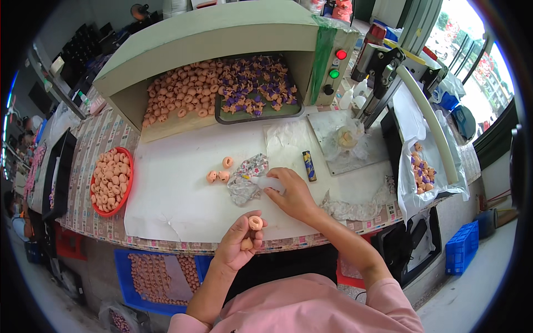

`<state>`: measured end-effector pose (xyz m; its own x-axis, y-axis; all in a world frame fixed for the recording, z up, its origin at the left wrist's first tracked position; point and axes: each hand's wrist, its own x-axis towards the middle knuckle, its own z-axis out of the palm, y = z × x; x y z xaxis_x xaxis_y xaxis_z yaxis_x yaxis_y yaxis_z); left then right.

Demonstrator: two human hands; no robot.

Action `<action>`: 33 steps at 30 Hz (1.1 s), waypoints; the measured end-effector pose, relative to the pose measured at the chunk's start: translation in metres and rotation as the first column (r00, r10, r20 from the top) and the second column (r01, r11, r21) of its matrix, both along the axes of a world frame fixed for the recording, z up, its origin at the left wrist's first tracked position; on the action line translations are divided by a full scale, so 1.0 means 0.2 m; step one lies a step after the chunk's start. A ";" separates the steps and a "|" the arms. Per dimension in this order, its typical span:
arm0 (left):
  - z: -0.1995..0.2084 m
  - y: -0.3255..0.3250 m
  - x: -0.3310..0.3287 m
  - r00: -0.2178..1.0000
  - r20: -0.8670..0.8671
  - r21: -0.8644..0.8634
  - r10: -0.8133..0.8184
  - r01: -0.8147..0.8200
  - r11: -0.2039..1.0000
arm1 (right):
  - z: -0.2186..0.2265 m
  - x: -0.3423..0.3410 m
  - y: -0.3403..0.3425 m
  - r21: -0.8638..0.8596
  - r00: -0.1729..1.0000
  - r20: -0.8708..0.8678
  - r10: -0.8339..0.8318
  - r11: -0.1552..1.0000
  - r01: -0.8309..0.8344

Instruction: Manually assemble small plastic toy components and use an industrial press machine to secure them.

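Observation:
My left hand (234, 242) is near the table's front edge, fingers curled around two small peach-coloured hollow doll heads. The upper head (255, 223) sits at my fingertips with its round opening showing; the lower head (246, 244) rests against my palm. In my right hand (294, 195) is a white squeeze bottle (270, 183), tilted so its yellow-tipped nozzle points left. Beneath that nozzle lies a crumpled floral cloth (248, 191). Three loose heads (224, 176) rest on the white paper just left of the cloth.
Behind stands a grey-green hooded box (222, 28), with piled heads (186, 83) and a black tray (261, 117) of purple-and-peach figures inside. A red bowl (131, 186) of heads is at left. To the right are a blue-yellow cylinder (309, 166), a lever press (383, 83) and a foil-lined tray (408, 191).

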<state>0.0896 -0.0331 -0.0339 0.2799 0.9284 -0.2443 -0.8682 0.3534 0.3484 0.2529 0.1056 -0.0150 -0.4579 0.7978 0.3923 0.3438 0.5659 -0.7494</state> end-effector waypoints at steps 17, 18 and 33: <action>0.06 -0.09 -0.20 0.996 0.090 0.078 0.022 -0.029 0.997 | 0.14 -0.54 1.02 0.260 0.899 0.427 -0.098 0.965 -0.018; 0.07 -0.11 -0.21 0.995 0.098 0.078 0.012 -0.020 0.997 | 0.14 -0.54 1.02 0.249 0.894 0.432 -0.118 0.969 0.008; 0.05 -0.02 -0.08 0.995 -0.099 0.065 0.030 -0.024 0.998 | 0.22 0.08 -0.16 -0.294 0.942 -0.216 0.259 0.902 -0.315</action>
